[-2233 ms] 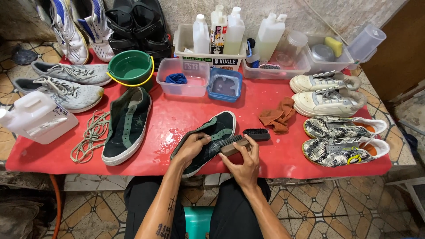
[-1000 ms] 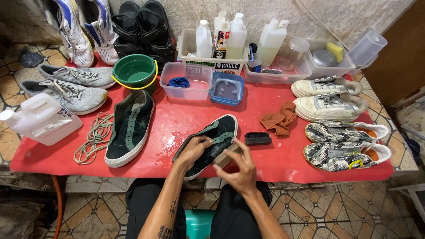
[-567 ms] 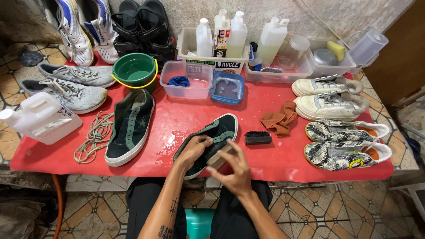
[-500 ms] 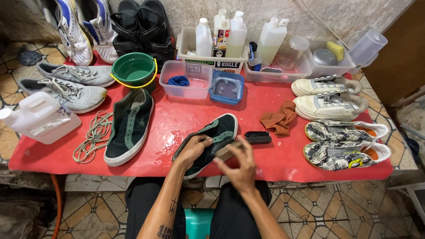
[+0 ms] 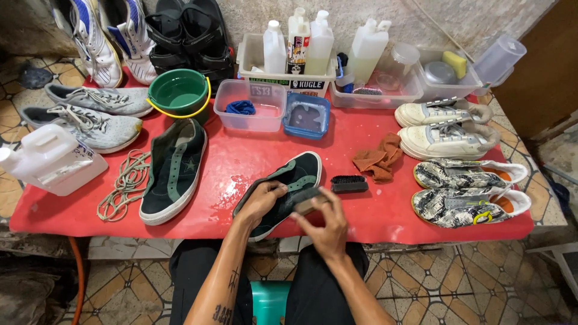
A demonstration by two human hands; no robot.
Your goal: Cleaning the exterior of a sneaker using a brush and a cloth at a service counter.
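Both hands' fingers [image 5: 274,191] grip green shoe [image 5: 296,174].

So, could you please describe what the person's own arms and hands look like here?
Both arms are bare, with no sleeves, gloves, watch or rings visible. The left forearm carries dark tattoos: a small branching mark and some dark marks nearer the elbow. The left hand and right hand look unmarked; the right forearm shows no tattoos.

At twelve o'clock from my hands, a white tray [image 5: 250,57] with a black-and-white label strip [image 5: 289,84] along its front holds white plastic bottles [image 5: 274,48], one bottle wrapped in a dark, multicoloured label [image 5: 296,53], while a white jug [image 5: 51,159] lies at nine o'clock.
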